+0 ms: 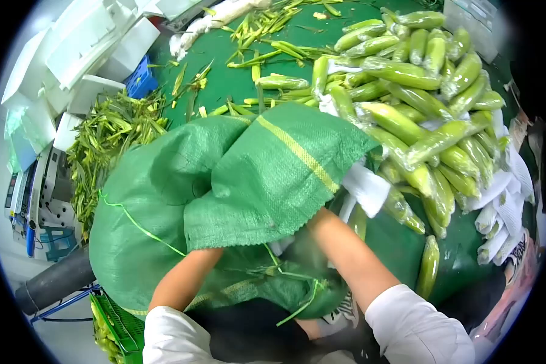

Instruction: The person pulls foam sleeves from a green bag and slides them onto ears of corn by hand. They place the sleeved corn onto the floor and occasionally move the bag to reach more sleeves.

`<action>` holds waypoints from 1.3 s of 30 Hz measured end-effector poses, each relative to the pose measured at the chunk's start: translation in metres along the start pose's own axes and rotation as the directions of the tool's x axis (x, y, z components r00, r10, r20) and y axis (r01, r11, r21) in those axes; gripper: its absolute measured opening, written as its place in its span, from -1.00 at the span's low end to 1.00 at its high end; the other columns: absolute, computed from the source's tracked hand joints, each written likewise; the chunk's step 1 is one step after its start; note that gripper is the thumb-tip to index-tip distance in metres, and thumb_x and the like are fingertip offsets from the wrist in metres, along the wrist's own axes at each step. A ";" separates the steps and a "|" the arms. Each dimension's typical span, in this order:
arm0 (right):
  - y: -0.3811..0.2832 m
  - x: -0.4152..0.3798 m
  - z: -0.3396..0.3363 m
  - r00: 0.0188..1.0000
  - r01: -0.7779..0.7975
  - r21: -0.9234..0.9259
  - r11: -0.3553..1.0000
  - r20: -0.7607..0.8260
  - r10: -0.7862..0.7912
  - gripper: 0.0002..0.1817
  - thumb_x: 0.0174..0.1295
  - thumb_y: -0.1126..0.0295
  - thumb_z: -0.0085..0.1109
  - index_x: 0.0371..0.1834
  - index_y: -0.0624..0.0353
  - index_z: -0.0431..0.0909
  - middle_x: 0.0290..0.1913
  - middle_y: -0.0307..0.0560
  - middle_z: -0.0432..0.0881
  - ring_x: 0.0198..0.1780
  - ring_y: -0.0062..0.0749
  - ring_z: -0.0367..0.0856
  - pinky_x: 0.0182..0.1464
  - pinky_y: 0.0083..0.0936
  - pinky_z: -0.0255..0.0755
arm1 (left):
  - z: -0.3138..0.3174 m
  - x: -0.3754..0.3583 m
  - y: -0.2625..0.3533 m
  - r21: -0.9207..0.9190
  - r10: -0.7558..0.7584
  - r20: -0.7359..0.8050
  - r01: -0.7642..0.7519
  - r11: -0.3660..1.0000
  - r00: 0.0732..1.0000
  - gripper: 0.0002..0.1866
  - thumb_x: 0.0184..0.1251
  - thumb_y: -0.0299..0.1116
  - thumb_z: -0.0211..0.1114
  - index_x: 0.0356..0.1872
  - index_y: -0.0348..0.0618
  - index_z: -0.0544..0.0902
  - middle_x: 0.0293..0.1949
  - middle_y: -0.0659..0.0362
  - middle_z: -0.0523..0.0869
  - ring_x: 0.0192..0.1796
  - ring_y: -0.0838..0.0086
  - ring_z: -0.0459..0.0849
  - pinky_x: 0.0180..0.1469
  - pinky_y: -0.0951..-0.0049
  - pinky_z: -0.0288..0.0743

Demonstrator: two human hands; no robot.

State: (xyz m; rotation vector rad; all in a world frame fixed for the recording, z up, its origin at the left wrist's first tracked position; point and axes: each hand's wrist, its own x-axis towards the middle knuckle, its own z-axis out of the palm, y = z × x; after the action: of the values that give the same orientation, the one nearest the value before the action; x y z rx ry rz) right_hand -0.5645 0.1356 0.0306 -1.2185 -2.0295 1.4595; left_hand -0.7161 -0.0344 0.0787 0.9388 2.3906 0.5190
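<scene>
Both my forearms reach under the jagged open edge of a large green woven sack with a yellow stripe. The sack hides my left hand and my right hand, so their fingers do not show. A full, bulging part of the green sacking lies to the left, with a thin bright green string across it. Close to my right forearm, a white cloth-like piece sticks out beside the sack. Right of the sack lies a big pile of plastic-wrapped green corn ears.
Loose husks are heaped at the left, near white foam boxes and a blue crate. A green basket stands at lower left. White netting lies at right, near another person's shoe.
</scene>
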 end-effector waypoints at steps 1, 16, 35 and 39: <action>-0.001 -0.016 -0.004 1.000 -0.009 0.024 1.000 0.003 0.009 -0.47 0.13 0.32 0.15 0.16 0.31 0.33 0.00 0.02 0.52 -0.01 -0.32 0.49 0.04 -0.42 0.41 | 0.004 -0.015 0.004 -0.146 -0.062 0.046 0.068 0.987 0.997 -0.51 0.34 -0.15 0.13 0.23 -0.11 0.35 0.23 0.15 0.43 0.24 0.35 0.40 0.33 0.30 0.18; 0.011 -0.239 -0.255 0.986 -0.072 0.451 0.889 -0.103 0.132 -0.44 0.13 0.30 0.20 0.18 0.32 0.34 -0.06 -0.03 0.58 -0.06 -0.42 0.54 0.00 -0.48 0.44 | 0.100 -0.230 0.264 -0.753 0.224 0.582 0.414 0.511 0.782 -0.49 0.33 -0.10 0.15 0.19 -0.18 0.36 0.15 0.16 0.48 0.19 0.40 0.44 0.28 0.33 0.23; 0.075 -0.201 -0.631 0.739 -0.380 0.013 0.925 -0.597 0.312 -0.23 -0.01 -0.14 0.14 0.22 0.10 0.33 -0.02 0.05 0.57 -0.07 -0.24 0.58 -0.13 -0.25 0.53 | 0.257 -0.169 0.578 -0.385 0.611 -0.064 -0.584 0.714 0.789 0.21 -0.19 0.15 0.48 0.30 -0.50 0.01 0.21 -0.36 0.28 0.26 -0.03 0.31 0.25 0.25 0.26; 0.092 -0.209 -0.627 0.515 -0.459 -0.334 0.823 -0.855 -0.060 -0.15 0.06 -0.14 0.09 0.32 0.16 0.12 0.03 0.34 0.52 0.03 0.22 0.51 0.12 -0.12 0.36 | 0.232 -0.162 0.528 -0.309 0.837 -0.234 -0.854 0.418 0.494 -0.05 -0.08 0.05 0.45 0.22 -0.41 0.24 0.11 -0.25 0.35 0.07 -0.07 0.43 0.12 0.21 0.37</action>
State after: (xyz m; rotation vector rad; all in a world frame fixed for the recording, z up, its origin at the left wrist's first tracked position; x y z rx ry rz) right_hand 0.0341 0.3441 0.2402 -1.9488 -1.5740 0.1256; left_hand -0.2084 0.2500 0.2191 1.9314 1.5235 1.3390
